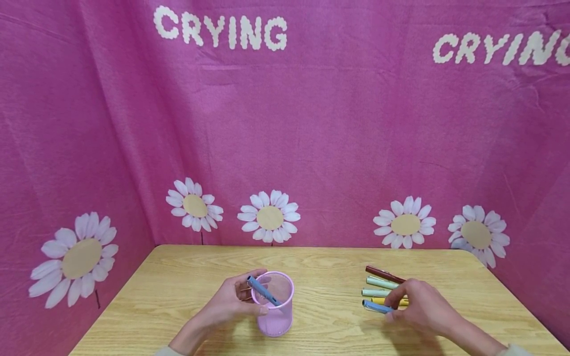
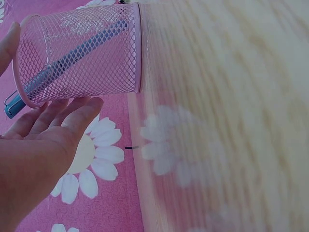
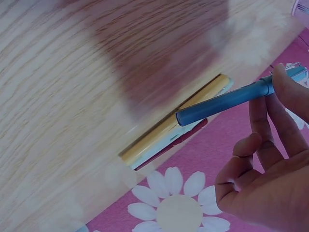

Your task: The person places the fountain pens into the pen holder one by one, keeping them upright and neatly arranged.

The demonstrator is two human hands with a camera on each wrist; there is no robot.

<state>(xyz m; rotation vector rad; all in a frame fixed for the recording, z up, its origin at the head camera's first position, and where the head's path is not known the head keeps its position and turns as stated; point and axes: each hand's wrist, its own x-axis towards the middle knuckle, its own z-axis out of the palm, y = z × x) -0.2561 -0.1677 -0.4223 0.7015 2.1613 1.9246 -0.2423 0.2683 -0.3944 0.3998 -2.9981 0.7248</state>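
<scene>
The fingers of the right hand were pressed against a blue capped pen, which was pinched between them and the thumb near its clip end; the other fingers were bent in below it. This pen was held to the right of the pink mesh pen cup and well apart from it. It seemed to be raised from the wooden table, although this could not be told with certainty.

By the left hand the cup was gripped from its left side: the thumb was laid at the near side of the rim, and the fingers were bent around the far side. The cup was kept upright on the table. Inside it a grey-blue pen was seen, leaning, with its clip end put out over the left of the rim.

To the right of the cup, under and beyond the right hand, four pens were laid side by side: a yellow pen, two pale green pens and, farthest, a dark red pen.

As for the progress, only one pen was found in the cup, so an early stage was judged. Five pens were counted outside it, the pinched one included; these were judged to be left.
</scene>
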